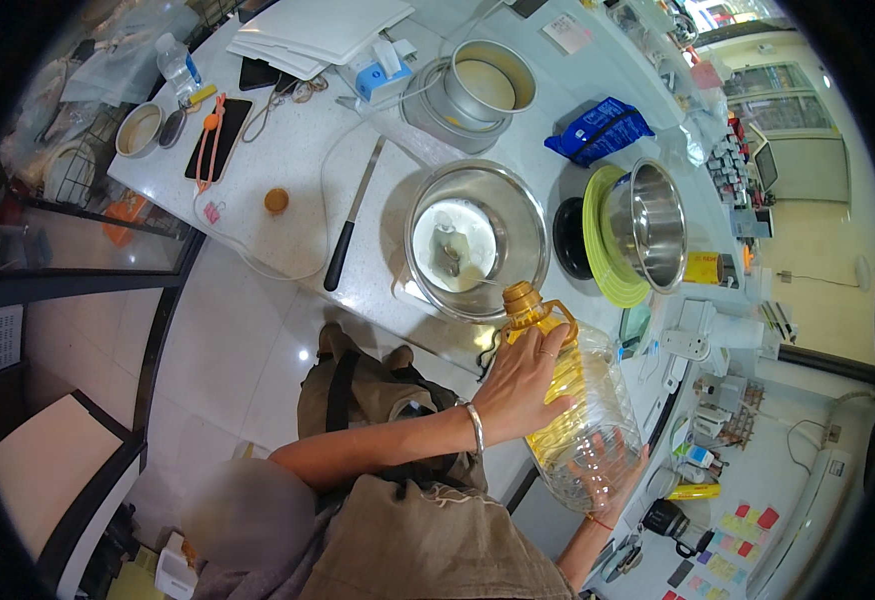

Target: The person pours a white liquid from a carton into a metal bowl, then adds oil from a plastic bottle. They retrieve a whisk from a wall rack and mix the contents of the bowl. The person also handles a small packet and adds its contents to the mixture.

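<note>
A large clear plastic bottle of yellow oil (591, 375) tilts over the counter's front edge, its neck toward a stainless-steel mixing bowl (516, 202). My left hand (524, 382), with a silver bangle at the wrist, grips it near the handle and neck. Under the bottle's base, my right hand (614, 469) supports it and is partly seen through the plastic. A thin stream runs from the mouth into the bowl. White and yellowish clear liquid (452, 244) covers the bowl's bottom. The bowl stands on something pale that it mostly hides.
Left of the bowl lies a long black-handled knife (351, 217), beyond it an orange cap (276, 200) and a phone (220, 142). Round cake tins (491, 82) stand behind. To the right are a blue packet (602, 131), a green turntable-like disc (606, 240) and another steel bowl (659, 225).
</note>
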The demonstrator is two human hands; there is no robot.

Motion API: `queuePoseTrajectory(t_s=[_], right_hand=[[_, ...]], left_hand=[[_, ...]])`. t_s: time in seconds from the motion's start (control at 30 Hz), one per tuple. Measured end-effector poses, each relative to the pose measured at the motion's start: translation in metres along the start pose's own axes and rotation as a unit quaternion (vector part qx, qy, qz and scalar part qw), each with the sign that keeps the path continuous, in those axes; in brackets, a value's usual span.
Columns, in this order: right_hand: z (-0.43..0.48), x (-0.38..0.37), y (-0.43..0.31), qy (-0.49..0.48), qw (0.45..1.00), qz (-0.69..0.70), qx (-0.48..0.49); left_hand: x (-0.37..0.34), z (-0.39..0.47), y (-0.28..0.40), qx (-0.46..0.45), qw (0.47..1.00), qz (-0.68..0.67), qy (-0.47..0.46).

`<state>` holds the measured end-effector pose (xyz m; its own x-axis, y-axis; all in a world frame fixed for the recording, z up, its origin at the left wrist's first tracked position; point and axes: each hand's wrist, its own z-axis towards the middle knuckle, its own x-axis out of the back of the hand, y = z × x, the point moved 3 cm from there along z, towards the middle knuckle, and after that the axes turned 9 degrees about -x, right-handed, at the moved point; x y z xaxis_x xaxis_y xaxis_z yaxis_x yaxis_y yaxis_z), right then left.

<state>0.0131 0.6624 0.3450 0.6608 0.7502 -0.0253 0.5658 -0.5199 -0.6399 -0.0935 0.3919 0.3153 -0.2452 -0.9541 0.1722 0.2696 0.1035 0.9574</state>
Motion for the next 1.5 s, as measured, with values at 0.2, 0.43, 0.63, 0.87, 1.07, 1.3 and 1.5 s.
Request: queuePoseTrajectory(t_s=[0.2,0.43,0.63,0.87,1.07,1.3,1.5], right_hand=[[0.0007,0.005,0.0003,-0.004,1.0,0.0,-0.002],[-0.0005,0.0062,0.0004,0.003,1.0,0.003,-0.008],[-0.0023,0.0047,0.001,0.006,1.0,0.004,-0.007],[-0.0036,0.0036,0.0008,0.006,1.0,0.004,-0.003],[-0.0054,0.0024,0.0001,0.001,1.0,0.01,-0.004],[-0.0064,0.0031,0.0001,0.006,1.0,0.016,-0.004],[-0.0076,0.0012,0.0005,0.0,1.0,0.023,-0.005]], left_hand=[[-0.0021,-0.0016,-0.001,-0.003,1.0,0.001,0.004],[-0.0022,-0.002,0.0004,-0.006,1.0,0.005,0.004],[-0.003,-0.0021,0.0018,-0.006,1.0,0.014,0.001],[-0.0024,-0.0021,0.0023,-0.005,1.0,0.009,0.002],[-0.0029,-0.0018,0.0024,-0.011,1.0,0.013,0.008],[-0.0031,-0.0013,0.0039,-0.005,1.0,0.009,0.001],[-0.0038,-0.0007,0.0036,-0.005,1.0,0.006,-0.001]])
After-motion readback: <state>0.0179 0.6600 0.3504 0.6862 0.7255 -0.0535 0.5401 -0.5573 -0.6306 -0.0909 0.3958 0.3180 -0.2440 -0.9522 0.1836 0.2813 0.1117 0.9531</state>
